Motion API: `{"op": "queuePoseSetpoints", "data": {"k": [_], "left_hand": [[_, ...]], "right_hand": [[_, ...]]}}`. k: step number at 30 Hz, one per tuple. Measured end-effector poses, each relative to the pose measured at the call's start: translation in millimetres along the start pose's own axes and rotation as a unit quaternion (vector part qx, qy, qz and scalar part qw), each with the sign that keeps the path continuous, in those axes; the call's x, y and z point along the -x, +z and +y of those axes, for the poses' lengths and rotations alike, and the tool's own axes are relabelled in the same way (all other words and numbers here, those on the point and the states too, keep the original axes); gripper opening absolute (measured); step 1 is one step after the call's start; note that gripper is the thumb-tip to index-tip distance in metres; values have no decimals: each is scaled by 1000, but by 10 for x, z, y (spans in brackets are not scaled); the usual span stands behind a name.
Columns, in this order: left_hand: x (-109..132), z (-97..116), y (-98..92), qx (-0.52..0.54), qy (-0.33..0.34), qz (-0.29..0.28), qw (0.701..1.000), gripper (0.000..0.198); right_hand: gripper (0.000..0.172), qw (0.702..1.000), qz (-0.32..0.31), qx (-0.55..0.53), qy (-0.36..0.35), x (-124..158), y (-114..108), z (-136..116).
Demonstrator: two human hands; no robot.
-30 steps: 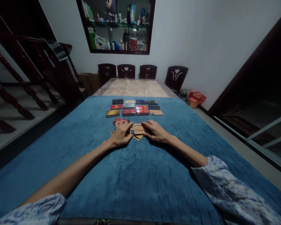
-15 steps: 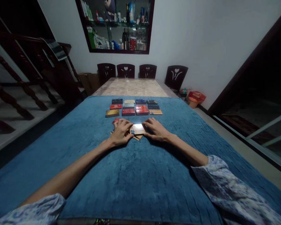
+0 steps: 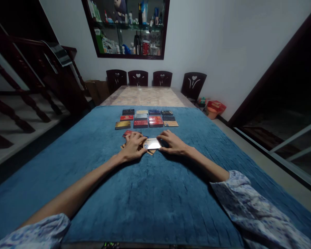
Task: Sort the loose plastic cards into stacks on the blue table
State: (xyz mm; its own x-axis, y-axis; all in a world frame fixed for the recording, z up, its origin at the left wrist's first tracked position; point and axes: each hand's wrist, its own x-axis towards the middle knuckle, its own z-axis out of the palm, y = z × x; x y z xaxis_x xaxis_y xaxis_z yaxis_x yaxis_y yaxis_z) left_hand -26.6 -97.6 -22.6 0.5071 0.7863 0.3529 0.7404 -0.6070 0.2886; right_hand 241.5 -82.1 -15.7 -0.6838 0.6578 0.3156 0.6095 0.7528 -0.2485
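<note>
Between my two hands is a pale, shiny card (image 3: 152, 143), with glare across its face. My left hand (image 3: 133, 146) grips its left end between thumb and fingers. The right end is pinched by my right hand (image 3: 171, 143). Whether it is one card or a thin stack, I cannot tell. Under it lie orange-tan cards with dark stripes (image 3: 151, 152), partly hidden by my left hand. A red card (image 3: 127, 132) shows just beyond the left fingers.
Rows of card stacks lie farther up the blue cloth (image 3: 150, 200), among them a red stack (image 3: 156, 121), a gold stack (image 3: 122, 125) and a tan stack (image 3: 170, 123). Beyond the cloth is the bare stone tabletop (image 3: 147, 95), with dark chairs (image 3: 162, 79) behind.
Both hands keep their hold on the pale card. The glare on it has shifted and spread lower. The whole view has moved slightly, so things sit a little farther left.
</note>
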Motion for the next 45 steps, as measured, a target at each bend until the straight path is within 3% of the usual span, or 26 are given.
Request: {"op": "queuePoseSetpoints", "data": {"k": [18, 33, 45], "left_hand": [[-332, 212, -45, -36, 29, -37, 998, 41], [-764, 419, 49, -57, 38, -43, 997, 37], [-1159, 473, 174, -77, 35, -57, 995, 41]], "right_hand": [[40, 1000, 3, -17, 8, 41, -226, 264], [35, 998, 20, -10, 60, 149, -437, 562], [41, 995, 12, 19, 97, 122, -534, 878]]}}
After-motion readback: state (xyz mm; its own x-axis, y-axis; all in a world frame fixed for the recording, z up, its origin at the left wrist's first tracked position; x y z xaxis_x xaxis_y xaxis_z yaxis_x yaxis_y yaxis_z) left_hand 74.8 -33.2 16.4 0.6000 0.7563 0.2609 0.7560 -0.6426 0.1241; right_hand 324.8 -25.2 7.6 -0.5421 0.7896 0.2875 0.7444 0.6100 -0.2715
